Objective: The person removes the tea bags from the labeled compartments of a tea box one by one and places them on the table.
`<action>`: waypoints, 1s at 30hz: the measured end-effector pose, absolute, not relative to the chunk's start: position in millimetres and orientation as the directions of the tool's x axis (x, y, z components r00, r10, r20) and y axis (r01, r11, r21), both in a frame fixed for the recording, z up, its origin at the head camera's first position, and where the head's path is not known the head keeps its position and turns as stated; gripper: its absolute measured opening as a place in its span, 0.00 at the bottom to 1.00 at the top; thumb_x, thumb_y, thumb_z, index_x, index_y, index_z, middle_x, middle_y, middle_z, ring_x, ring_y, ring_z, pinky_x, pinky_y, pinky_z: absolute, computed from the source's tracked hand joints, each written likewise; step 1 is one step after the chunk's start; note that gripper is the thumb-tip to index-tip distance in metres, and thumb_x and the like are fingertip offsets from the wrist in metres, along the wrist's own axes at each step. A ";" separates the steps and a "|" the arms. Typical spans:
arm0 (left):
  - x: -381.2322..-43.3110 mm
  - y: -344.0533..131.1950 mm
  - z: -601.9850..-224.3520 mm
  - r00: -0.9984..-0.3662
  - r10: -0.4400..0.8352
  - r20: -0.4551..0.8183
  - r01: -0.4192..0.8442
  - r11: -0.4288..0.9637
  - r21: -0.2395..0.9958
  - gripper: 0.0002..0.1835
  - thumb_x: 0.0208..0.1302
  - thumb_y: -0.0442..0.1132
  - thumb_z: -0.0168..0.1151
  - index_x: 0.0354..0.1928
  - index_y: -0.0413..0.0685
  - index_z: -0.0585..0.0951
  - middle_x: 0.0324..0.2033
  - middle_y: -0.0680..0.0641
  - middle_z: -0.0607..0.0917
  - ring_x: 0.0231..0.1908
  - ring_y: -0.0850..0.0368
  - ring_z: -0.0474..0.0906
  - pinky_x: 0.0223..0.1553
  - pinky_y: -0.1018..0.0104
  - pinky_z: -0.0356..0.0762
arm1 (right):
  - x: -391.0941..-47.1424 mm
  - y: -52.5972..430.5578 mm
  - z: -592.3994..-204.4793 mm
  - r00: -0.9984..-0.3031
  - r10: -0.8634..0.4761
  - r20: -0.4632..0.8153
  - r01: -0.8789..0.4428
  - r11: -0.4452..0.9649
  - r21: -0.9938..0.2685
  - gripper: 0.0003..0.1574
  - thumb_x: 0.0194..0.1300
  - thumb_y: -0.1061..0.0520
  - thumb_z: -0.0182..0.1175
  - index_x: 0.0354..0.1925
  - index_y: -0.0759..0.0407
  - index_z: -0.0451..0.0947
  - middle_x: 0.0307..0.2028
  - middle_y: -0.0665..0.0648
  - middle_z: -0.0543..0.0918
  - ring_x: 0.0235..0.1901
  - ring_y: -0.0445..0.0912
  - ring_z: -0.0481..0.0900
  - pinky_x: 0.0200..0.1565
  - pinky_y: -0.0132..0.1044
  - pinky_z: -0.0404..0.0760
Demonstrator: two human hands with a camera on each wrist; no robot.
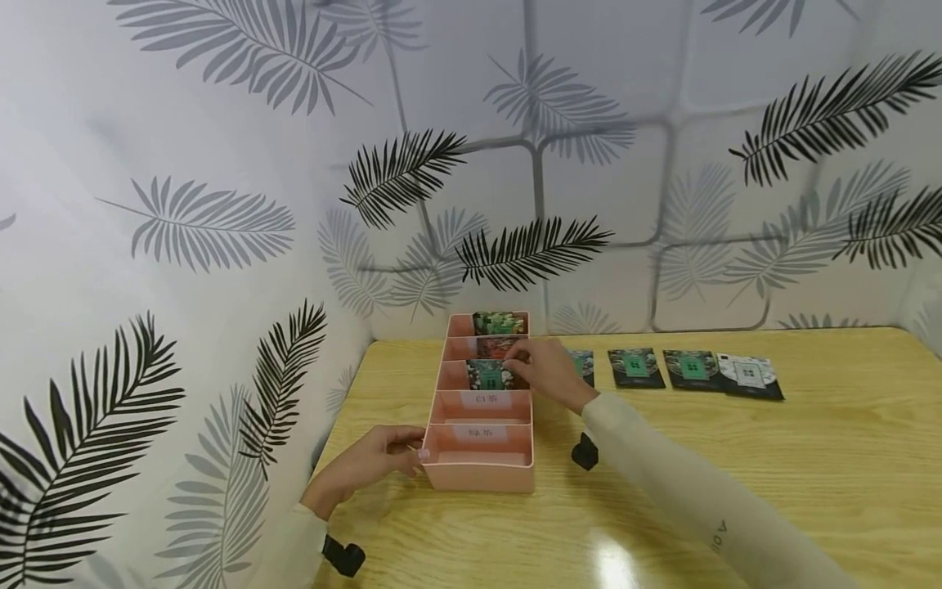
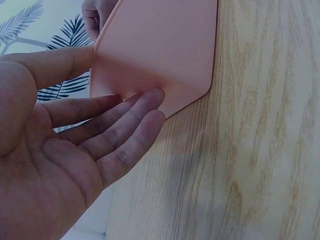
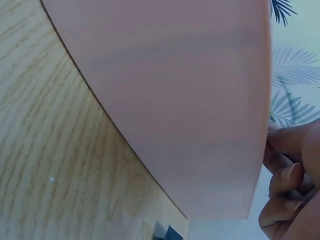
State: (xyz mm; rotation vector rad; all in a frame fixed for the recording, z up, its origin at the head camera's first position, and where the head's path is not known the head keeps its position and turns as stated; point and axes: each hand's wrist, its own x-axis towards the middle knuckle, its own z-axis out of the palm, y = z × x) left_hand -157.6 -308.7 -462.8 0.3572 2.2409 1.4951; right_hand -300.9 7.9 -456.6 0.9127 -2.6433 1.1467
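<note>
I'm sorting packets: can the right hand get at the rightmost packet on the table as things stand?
Probably yes: the rightmost packet lies uncovered on the table, though the right hand must first release the boxed packet.

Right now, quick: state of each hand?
Left hand: closed, holding the pink rectangular plastic box at its near-left corner.
Right hand: closed, pinching the dark flat packet with a green label inside the box.

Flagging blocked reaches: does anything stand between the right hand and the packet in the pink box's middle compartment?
Nothing visible does: the right hand pinches the packet near its right edge.
</note>
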 end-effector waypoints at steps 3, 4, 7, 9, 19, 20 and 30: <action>-157.2 -308.3 -462.0 -0.880 0.433 -0.196 -0.013 0.390 0.921 0.28 0.78 0.42 0.59 0.73 0.35 0.70 0.62 0.35 0.79 0.52 0.48 0.83 0.52 0.42 0.82 | -301.5 10.5 -452.5 -0.801 -0.476 0.364 -0.589 0.517 -0.620 0.08 0.74 0.54 0.65 0.43 0.55 0.88 0.37 0.52 0.89 0.18 0.41 0.74 0.29 0.39 0.75; -157.3 -308.1 -461.6 -0.881 0.432 -0.195 -0.013 0.389 0.921 0.28 0.78 0.42 0.58 0.73 0.35 0.70 0.62 0.35 0.80 0.51 0.48 0.83 0.52 0.42 0.82 | -301.8 11.2 -451.1 -0.799 -0.472 0.373 -0.593 0.513 -0.621 0.08 0.74 0.54 0.65 0.43 0.55 0.88 0.37 0.52 0.89 0.19 0.41 0.73 0.28 0.39 0.74; -157.9 -307.3 -461.2 -0.882 0.432 -0.189 -0.008 0.386 0.922 0.28 0.79 0.42 0.58 0.73 0.35 0.70 0.62 0.35 0.80 0.51 0.48 0.83 0.53 0.41 0.82 | -301.4 14.3 -446.7 -0.796 -0.459 0.394 -0.598 0.497 -0.629 0.09 0.74 0.53 0.65 0.44 0.55 0.88 0.38 0.52 0.88 0.21 0.41 0.74 0.27 0.39 0.74; -157.9 -306.9 -461.3 -0.880 0.436 -0.189 -0.009 0.382 0.924 0.28 0.79 0.41 0.58 0.73 0.34 0.70 0.62 0.35 0.80 0.51 0.47 0.83 0.53 0.40 0.81 | -300.8 16.4 -444.4 -0.794 -0.454 0.405 -0.601 0.490 -0.631 0.09 0.74 0.53 0.65 0.44 0.55 0.88 0.38 0.51 0.88 0.23 0.40 0.76 0.27 0.39 0.75; -157.1 -308.1 -463.0 -0.886 0.416 -0.205 -0.033 0.384 0.923 0.30 0.77 0.44 0.61 0.72 0.33 0.70 0.60 0.35 0.81 0.51 0.49 0.83 0.53 0.42 0.82 | -291.0 29.3 -427.7 -0.806 -0.446 0.391 -0.583 0.481 -0.654 0.10 0.75 0.52 0.64 0.46 0.54 0.87 0.35 0.50 0.87 0.21 0.45 0.73 0.26 0.41 0.74; -156.9 -308.2 -463.0 -0.886 0.415 -0.206 -0.035 0.384 0.923 0.30 0.77 0.44 0.61 0.72 0.33 0.70 0.60 0.35 0.81 0.51 0.49 0.83 0.53 0.43 0.82 | -290.1 30.8 -426.5 -0.805 -0.442 0.396 -0.585 0.481 -0.653 0.09 0.74 0.52 0.64 0.46 0.54 0.87 0.35 0.50 0.87 0.22 0.45 0.72 0.26 0.41 0.73; -157.3 -308.3 -463.1 -0.882 0.422 -0.211 -0.040 0.379 0.925 0.32 0.77 0.45 0.61 0.73 0.33 0.68 0.59 0.36 0.81 0.51 0.48 0.83 0.53 0.43 0.82 | -284.2 49.2 -423.1 -0.776 -0.418 0.472 -0.629 0.464 -0.624 0.08 0.74 0.53 0.64 0.47 0.52 0.87 0.35 0.48 0.86 0.21 0.46 0.67 0.26 0.40 0.67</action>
